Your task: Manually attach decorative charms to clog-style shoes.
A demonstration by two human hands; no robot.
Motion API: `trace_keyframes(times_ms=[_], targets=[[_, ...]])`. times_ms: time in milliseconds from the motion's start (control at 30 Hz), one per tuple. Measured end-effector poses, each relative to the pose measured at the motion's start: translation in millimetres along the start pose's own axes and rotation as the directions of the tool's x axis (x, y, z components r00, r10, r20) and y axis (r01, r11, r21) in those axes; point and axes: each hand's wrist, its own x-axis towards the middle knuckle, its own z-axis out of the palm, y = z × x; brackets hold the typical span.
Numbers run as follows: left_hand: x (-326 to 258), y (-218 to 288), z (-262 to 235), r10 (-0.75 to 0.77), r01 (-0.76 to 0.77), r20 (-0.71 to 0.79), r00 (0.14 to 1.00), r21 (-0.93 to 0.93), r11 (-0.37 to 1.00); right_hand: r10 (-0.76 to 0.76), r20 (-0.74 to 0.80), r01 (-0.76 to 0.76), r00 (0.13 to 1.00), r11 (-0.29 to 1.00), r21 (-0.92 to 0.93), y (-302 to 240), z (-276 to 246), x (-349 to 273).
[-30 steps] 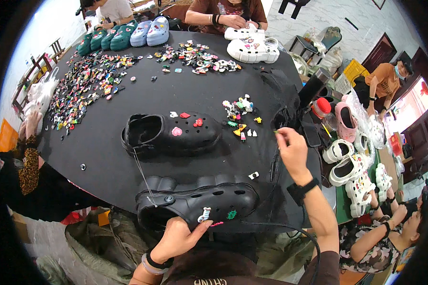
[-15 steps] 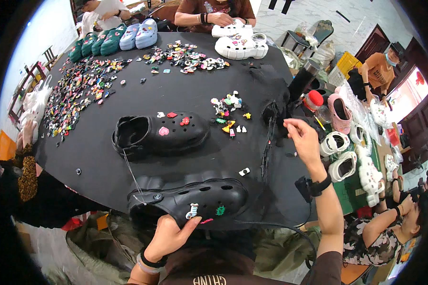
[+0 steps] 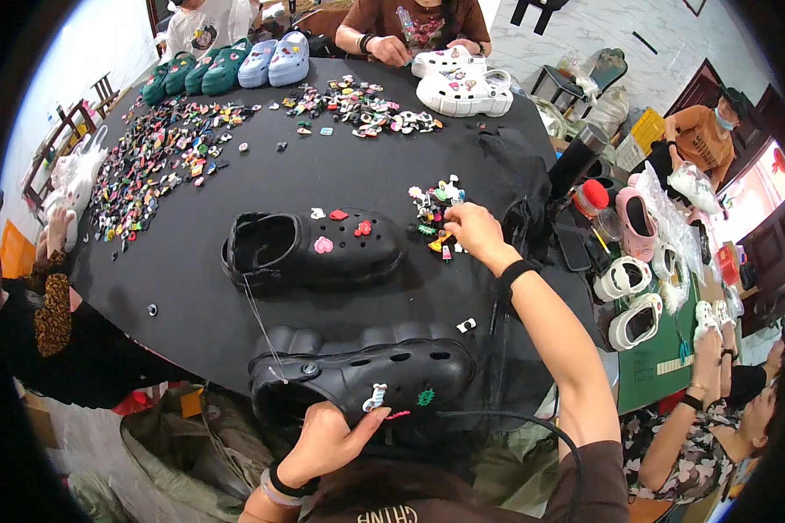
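My left hand [image 3: 327, 443] grips the near black clog [image 3: 410, 370] by its side, fingers inside the foot opening and thumb on the outside. A blue-and-white charm [image 3: 375, 397], a green charm [image 3: 426, 397] and a pink one [image 3: 398, 415] sit on this clog. My right hand [image 3: 478, 234] bends over a small pile of shoe charms [image 3: 436, 196], its fingertips drawn together at the pile's edge; what they pinch, if anything, is hidden. Behind the near clog lies a second black clog [image 3: 358, 253], bearing red, pink and white charms. A thin string ties the two heels.
Large heaps of loose charms [image 3: 161, 166] spread over the black table's far left. Green clogs [image 3: 227, 70], light-blue clogs [image 3: 288, 59] and white clogs [image 3: 467, 91] line the far edge. At right stand a black flask [image 3: 578, 159] and a red-lidded jar [image 3: 591, 197]. Several people work around.
My right hand has moved forward and left to the small charm pile, from beside the dark cloth. My left hand keeps its hold on the near clog. The view has shifted slightly.
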Motion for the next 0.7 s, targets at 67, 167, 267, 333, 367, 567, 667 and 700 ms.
trace_keyframes(times_ms=[67, 167, 267, 333, 367, 567, 667, 700], targets=[[0, -4, 0, -0.008, 0.008, -0.006, 1.0, -0.007, 1.0, -0.035, 0.034, 0.036, 0.999, 0.999, -0.04, -4, 0, 2], [2, -4, -1, 0.014, -0.015, -0.023, 1.0, -0.025, 1.0, -0.041, 0.139, 0.059, 0.989, 0.989, -0.132, -11, -9, 4], [0, -2, 0, 0.046, -0.047, -0.021, 0.999, -0.031, 0.998, -0.113, -0.12, 0.093, 0.986, 0.983, -0.159, -13, -12, 8], [-1, -4, 0, 0.041, -0.041, -0.008, 0.999, -0.009, 0.999, -0.227, -0.06, 0.223, 0.972, 0.973, -0.066, -20, -5, 12], [0, 2, -1, 0.039, -0.039, -0.023, 0.999, -0.033, 0.999, -0.279, -0.026, 0.279, 0.96, 0.96, 0.013, -21, 1, 13], [3, -1, 2, 0.051, -0.052, -0.027, 0.998, -0.037, 0.998, -0.032, -0.016, 0.033, 0.999, 0.997, 0.072, -8, -8, 20], [2, -3, 1, 0.088, -0.088, -0.047, 0.995, -0.013, 0.996, -0.005, -0.129, 0.024, 0.992, 0.989, 0.145, 15, -18, 26], [1, -2, 0, 0.088, -0.088, -0.049, 0.995, -0.011, 0.996, 0.03, -0.111, -0.01, 0.993, 0.983, 0.182, 17, -24, 24]])
